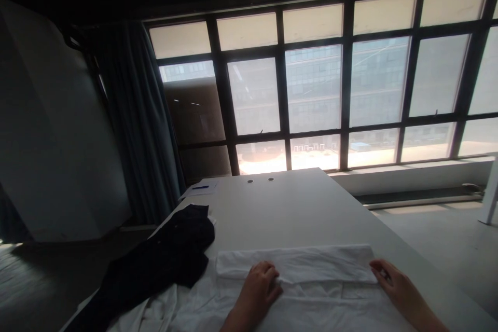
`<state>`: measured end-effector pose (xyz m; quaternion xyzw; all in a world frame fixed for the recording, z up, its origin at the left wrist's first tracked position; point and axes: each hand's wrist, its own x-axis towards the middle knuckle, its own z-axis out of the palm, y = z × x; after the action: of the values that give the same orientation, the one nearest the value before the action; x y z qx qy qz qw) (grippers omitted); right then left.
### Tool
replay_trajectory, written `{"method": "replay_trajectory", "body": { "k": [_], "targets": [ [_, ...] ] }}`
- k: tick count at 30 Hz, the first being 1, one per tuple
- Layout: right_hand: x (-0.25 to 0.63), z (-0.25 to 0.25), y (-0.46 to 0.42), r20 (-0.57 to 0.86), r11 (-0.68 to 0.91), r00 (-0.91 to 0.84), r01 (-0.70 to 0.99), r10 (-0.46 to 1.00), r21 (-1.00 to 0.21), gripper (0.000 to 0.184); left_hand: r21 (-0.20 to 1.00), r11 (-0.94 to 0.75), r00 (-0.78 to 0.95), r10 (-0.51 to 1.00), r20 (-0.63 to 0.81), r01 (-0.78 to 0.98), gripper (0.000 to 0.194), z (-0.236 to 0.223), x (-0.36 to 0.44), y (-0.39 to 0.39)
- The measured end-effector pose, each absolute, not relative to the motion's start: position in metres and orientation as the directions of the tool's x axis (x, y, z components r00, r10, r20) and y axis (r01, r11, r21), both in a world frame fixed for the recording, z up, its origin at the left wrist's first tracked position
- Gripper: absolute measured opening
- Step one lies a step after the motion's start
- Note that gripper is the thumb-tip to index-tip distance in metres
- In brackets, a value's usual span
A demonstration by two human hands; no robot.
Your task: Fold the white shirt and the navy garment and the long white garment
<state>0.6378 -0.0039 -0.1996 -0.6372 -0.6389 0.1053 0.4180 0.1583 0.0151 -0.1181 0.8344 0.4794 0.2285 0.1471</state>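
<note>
White cloth [295,290] lies on a pale table [280,207], its far part turned over into a fairly smooth band, with creases below it. In the head view, the left hand [259,288] rests on the band's near edge, its fingers [270,275] lightly curved, not clenched. The right hand [397,285] meets the band's right end, its fingertips [375,267] on the cloth; whether either hand pinches cannot be told. Dark crumpled garment [163,249] lies just beside the cloth, and a sheet of paper [206,191] with a blue pen [200,187] sits farther along the table.
</note>
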Motion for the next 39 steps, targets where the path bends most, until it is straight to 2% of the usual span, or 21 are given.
{"method": "replay_trajectory", "body": {
  "k": [3, 6, 14, 23, 28, 31, 36, 39],
  "targets": [
    [0.645, -0.209, 0.001, 0.435, 0.171, 0.190, 0.728, 0.880, -0.664, 0.034, 0.508, -0.478, 0.396, 0.878, 0.267, 0.717, 0.018, -0.127, 0.159, 0.013],
    [0.649, -0.216, 0.004, 0.470, 0.197, 0.175, 0.744, 0.865, -0.639, 0.032, 0.502, -0.507, 0.400, 0.862, 0.311, 0.701, 0.010, -0.129, 0.158, 0.012],
    [0.652, -0.212, 0.000, 0.529, 0.201, 0.182, 0.786, 0.829, -0.584, 0.031, 0.502, -0.593, 0.437, 0.805, 0.402, 0.630, 0.015, -0.124, 0.157, 0.013],
    [0.642, -0.207, -0.005, 0.384, 0.134, 0.084, 0.850, 0.920, -0.509, 0.027, 0.516, -0.578, 0.485, 0.815, 0.318, 0.633, 0.008, -0.125, 0.152, 0.010],
    [0.638, -0.199, -0.008, 0.414, 0.165, 0.061, 0.856, 0.908, -0.489, 0.025, 0.508, -0.609, 0.517, 0.791, 0.328, 0.609, 0.014, -0.120, 0.151, 0.010],
    [0.637, -0.198, -0.008, 0.378, 0.141, 0.054, 0.872, 0.924, -0.469, 0.026, 0.511, -0.578, 0.520, 0.810, 0.270, 0.636, 0.015, -0.118, 0.153, 0.008],
    [0.636, -0.202, -0.007, 0.376, 0.098, 0.046, 0.930, 0.926, -0.355, 0.029, 0.477, -0.517, 0.470, 0.854, 0.225, 0.711, 0.025, -0.120, 0.158, 0.007],
    [0.634, -0.203, -0.009, 0.417, 0.047, 0.069, 0.964, 0.906, -0.263, 0.030, 0.434, -0.480, 0.425, 0.877, 0.223, 0.762, 0.014, -0.126, 0.158, 0.008]
  ]
}}
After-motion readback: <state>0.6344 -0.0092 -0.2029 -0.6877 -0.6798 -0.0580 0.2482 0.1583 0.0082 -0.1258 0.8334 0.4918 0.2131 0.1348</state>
